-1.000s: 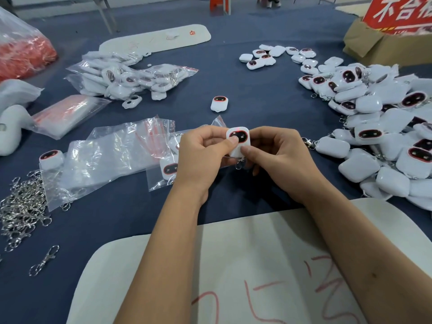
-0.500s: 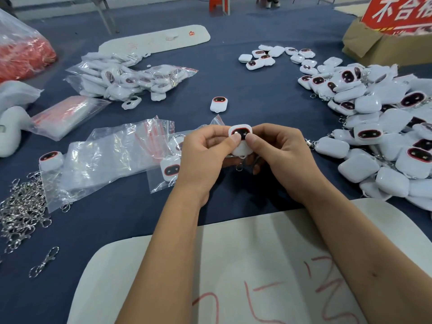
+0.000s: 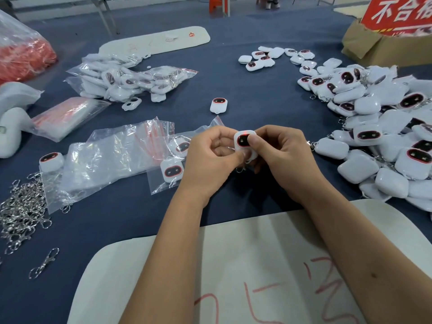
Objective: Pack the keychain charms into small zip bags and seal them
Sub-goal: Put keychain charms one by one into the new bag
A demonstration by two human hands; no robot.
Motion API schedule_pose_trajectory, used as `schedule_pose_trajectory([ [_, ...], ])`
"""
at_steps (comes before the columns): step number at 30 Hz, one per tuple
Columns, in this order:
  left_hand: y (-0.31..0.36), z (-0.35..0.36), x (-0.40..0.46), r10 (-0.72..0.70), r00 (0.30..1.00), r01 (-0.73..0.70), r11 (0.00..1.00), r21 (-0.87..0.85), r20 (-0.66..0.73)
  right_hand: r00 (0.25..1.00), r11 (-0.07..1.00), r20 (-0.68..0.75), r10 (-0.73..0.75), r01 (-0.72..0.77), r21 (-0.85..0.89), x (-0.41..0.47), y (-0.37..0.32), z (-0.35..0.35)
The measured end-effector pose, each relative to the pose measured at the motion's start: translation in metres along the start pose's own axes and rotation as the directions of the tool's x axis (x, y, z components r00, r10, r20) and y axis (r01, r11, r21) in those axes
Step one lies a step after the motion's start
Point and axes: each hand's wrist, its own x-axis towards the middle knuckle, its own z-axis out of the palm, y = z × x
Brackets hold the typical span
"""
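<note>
The heap of loose charms [image 3: 383,136] lay to my right and the clear zip bags [image 3: 109,157] to my left, limp, slippery film best pinched at the mouth. Between them my left hand [image 3: 210,160] and right hand [image 3: 282,157] both pinched one charm [image 3: 243,142] above the table, fingers curled round its edges; I judged it light, rigid and smooth.

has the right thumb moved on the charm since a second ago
Yes. The right hand has slid its thumb up the held charm, from the lower edge onto the dark face, towards the lone charm.
</note>
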Motion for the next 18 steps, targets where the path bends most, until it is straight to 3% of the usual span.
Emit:
schedule_pose_trajectory([
  [7,-0.0004,0.0027,0.0012,-0.023,0.999,0.023,0.999,-0.025,-0.027,1.0,1.0,-0.018,-0.007,0.007,-0.026,0.001,0.0026,0.0007],
  [13,-0.002,0.004,0.0027,-0.012,0.989,0.002,0.998,-0.066,-0.145,0.997,0.999,0.073,-0.021,0.019,0.028,0.0001,0.0032,-0.0004],
  [18,-0.0027,0.0041,0.0043,0.042,0.988,-0.035,0.998,0.051,-0.146,0.999,1.0,0.048,-0.018,0.018,0.005,-0.0007,0.004,-0.0023],
])
